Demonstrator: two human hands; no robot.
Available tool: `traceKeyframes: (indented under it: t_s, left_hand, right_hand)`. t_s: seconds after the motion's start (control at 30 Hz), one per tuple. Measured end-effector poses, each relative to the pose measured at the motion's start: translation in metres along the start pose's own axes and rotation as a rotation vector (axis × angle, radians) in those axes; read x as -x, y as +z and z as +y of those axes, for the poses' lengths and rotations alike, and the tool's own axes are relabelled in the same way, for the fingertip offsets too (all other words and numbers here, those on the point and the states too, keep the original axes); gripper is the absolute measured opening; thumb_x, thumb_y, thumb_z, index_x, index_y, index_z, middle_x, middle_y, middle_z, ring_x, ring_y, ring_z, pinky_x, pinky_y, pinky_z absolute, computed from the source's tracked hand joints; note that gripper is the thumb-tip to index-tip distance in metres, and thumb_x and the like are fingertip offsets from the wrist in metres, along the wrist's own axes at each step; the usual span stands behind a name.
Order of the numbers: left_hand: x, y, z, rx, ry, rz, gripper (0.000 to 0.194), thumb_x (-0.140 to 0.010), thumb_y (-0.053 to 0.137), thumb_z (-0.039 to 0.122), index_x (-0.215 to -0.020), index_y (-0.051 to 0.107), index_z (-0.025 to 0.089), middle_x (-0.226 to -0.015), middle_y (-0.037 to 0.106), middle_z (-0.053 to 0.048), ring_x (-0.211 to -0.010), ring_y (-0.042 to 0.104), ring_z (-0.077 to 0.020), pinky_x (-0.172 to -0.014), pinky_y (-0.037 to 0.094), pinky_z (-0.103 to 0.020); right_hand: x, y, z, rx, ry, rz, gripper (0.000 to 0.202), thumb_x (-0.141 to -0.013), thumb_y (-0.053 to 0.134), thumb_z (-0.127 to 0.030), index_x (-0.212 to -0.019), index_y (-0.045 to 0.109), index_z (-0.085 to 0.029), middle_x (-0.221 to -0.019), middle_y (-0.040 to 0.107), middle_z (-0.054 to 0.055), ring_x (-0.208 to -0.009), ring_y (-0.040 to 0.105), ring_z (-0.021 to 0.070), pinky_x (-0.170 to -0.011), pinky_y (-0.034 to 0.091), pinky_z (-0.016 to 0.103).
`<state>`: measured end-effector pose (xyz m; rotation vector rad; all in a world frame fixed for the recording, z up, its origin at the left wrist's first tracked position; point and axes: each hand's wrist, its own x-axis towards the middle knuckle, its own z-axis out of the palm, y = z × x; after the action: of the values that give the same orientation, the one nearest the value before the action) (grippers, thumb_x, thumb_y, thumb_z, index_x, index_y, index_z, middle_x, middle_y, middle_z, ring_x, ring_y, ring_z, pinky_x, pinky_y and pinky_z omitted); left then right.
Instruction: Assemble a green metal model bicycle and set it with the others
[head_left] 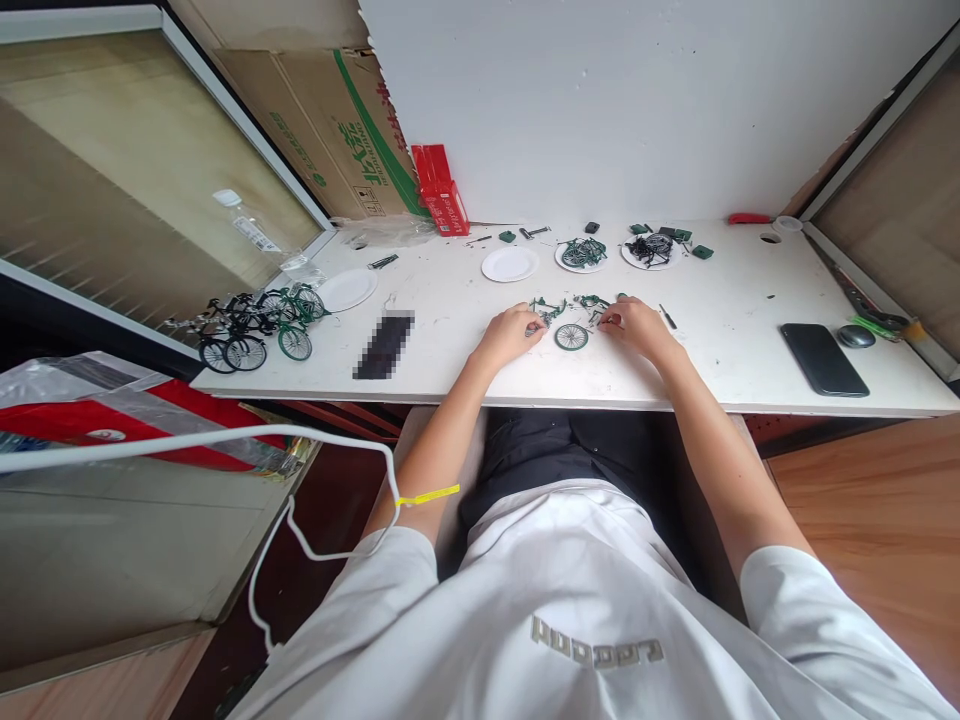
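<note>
My left hand [511,336] rests at the table's front middle, its fingers closed in a pinch by a small spoked part, too small to make out fully. Across from it, my right hand [634,326] has its fingers curled together beside a green miniature bicycle frame piece [592,302]; what they grip is hidden. Between both hands a green toy bicycle wheel [571,337] lies flat. Another green bicycle part [550,311] lies just beyond my left fingertips. A thin dark tool or rod [667,317] is right of my right hand.
Assembled toy bicycles [259,325] stand at the left. White plates hold green wheels [583,252] and black parts [651,248]; another plate [510,264] stands beside them. A phone [823,359] lies at right, a red box [440,190] at the back. A white cable [322,432] crosses the left foreground.
</note>
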<state>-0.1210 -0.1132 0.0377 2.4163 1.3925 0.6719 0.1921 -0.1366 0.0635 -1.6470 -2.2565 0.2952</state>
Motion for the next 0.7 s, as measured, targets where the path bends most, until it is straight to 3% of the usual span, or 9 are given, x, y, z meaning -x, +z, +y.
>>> traceKeyframes:
  t_s: [0.3,0.53,0.7]
  left_hand:
    - [0.000,0.002,0.000,-0.028,0.036,0.061,0.020,-0.106,0.069,0.030,-0.109,0.087,0.022,-0.119,0.079,-0.008,-0.101,0.077,-0.0241,-0.080,0.050,-0.035]
    - [-0.001,0.004,0.003,0.011,0.037,0.120,0.019,-0.108,0.068,0.029,-0.112,0.086,0.023,-0.125,0.080,-0.008,-0.105,0.079,-0.0230,-0.086,0.054,-0.035]
    - [-0.001,0.006,0.009,0.038,0.086,0.157,0.020,-0.109,0.066,0.028,-0.115,0.084,0.023,-0.123,0.080,-0.007,-0.091,0.073,-0.0193,-0.085,0.053,-0.034]
  right_hand:
    - [0.002,0.001,-0.006,-0.062,-0.033,0.048,0.017,-0.105,0.062,-0.015,-0.110,0.077,-0.021,-0.120,0.073,0.014,-0.108,0.068,0.0293,-0.075,0.042,0.034]
    - [-0.003,0.014,-0.016,-0.219,-0.128,0.162,0.009,-0.106,0.067,-0.025,-0.107,0.075,-0.022,-0.119,0.075,0.013,-0.098,0.068,0.0279,-0.081,0.049,0.037]
    - [-0.005,0.025,-0.027,-0.380,-0.246,0.213,0.013,-0.107,0.070,-0.035,-0.105,0.073,-0.022,-0.111,0.075,0.012,-0.098,0.069,0.0288,-0.092,0.055,0.042]
